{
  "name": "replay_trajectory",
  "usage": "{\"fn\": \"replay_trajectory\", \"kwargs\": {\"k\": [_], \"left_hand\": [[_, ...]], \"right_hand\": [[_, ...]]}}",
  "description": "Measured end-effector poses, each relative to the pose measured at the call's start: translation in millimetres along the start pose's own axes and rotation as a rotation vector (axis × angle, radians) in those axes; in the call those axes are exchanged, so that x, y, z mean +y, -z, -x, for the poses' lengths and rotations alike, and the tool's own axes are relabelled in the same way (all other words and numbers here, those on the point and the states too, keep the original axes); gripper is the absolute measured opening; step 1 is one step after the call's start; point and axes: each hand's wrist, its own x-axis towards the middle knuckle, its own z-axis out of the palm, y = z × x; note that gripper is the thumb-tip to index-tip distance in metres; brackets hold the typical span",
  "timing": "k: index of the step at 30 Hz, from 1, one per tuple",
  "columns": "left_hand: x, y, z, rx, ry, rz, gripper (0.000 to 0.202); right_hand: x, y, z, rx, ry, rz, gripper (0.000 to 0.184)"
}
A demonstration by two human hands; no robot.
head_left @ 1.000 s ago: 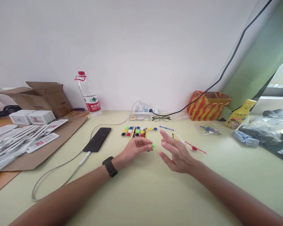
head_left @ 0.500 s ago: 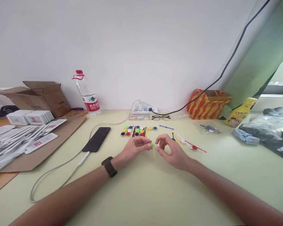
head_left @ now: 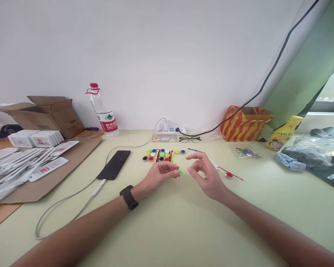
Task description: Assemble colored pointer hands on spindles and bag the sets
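My left hand pinches a small bright green plastic piece between thumb and fingers above the table. To its right, my right hand is raised with index finger and thumb apart, a short gap from the green piece; nothing shows between them. Behind the left hand lie several clear-based discs with coloured tops, such as a yellow one and a blue one. Thin coloured arrows lie bunched beside them. A blue arrow and a red arrow with a disc lie near my right hand.
A black phone on a cable lies left. Glasses and a power strip sit by the wall. Around stand a water bottle, striped bag, yellow bottle, cardboard box and stacked white tags.
My right hand has drawn back to the right from the green piece, its fingers spreading. The thin green strip hanging below the piece no longer shows. My left hand has barely moved.
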Motion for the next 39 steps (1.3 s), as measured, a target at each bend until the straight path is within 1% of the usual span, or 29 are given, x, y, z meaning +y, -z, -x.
{"fn": "replay_trajectory", "kwargs": {"k": [1, 2, 4, 5, 6, 7, 10, 12, 14, 19, 24, 26, 29, 30, 31, 32, 34, 36, 39], "left_hand": [[0, 0.1, 0, 0.006, 0.005, 0.000, 0.029], [-1, 0.2, 0, 0.016, 0.012, 0.000, 0.030], [-2, 0.8, 0, 0.039, 0.023, 0.000, 0.032], [-3, 1.3, -1, 0.049, 0.026, 0.000, 0.033], [-4, 1.9, -1, 0.055, 0.025, -0.001, 0.033], [-5, 2.5, -1, 0.057, 0.024, -0.003, 0.033], [-6, 4.0, -1, 0.059, 0.026, 0.001, 0.033], [-6, 4.2, -2, 0.055, 0.027, 0.008, 0.033], [-5, 3.4, -1, 0.041, 0.020, 0.009, 0.032], [-1, 0.0, 1, 0.006, 0.016, 0.021, 0.032], [0, -0.6, 1, 0.011, 0.024, 0.011, 0.033], [0, -0.4, 1, 0.019, 0.025, 0.016, 0.032], [1, -0.1, 1, 0.017, 0.029, 0.021, 0.032], [2, -0.1, 1, 0.015, 0.032, 0.022, 0.032], [3, -0.1, 1, 0.014, 0.035, 0.023, 0.033], [3, -0.2, 2, 0.015, 0.038, 0.024, 0.033], [4, -0.4, 2, 0.026, 0.040, 0.032, 0.033], [4, -0.5, 2, 0.037, 0.041, 0.039, 0.033], [3, -0.3, 1, 0.051, 0.041, 0.044, 0.033]], "right_hand": [[-1, 2, -1, 0.001, -0.034, -0.056, 0.033], [-3, 5, -1, -0.036, -0.083, -0.121, 0.033], [-7, 12, -3, -0.199, -0.199, -0.257, 0.024], [-10, 15, -3, -0.279, -0.242, -0.307, 0.027], [-12, 18, -4, -0.323, -0.262, -0.337, 0.032], [-15, 21, -5, -0.323, -0.260, -0.350, 0.035], [-17, 23, -7, -0.166, -0.197, -0.318, 0.033], [-13, 20, -9, -0.101, -0.196, -0.272, 0.029], [-8, 14, -9, -0.093, -0.209, -0.215, 0.024], [7, 0, -6, -0.162, -0.169, -0.124, 0.027], [11, -4, -2, -0.150, -0.105, -0.054, 0.019], [10, -2, -1, -0.101, -0.043, 0.030, 0.017], [5, 3, 2, -0.006, 0.163, 0.198, 0.025], [3, 4, 2, 0.000, 0.231, 0.243, 0.028], [1, 5, 3, -0.008, 0.271, 0.269, 0.032], [-1, 6, 4, -0.021, 0.274, 0.273, 0.035], [-5, 6, 4, -0.040, 0.180, 0.226, 0.042], [-6, 4, 3, -0.035, 0.033, 0.151, 0.048], [-5, 0, 3, 0.007, -0.126, 0.058, 0.059]]}}
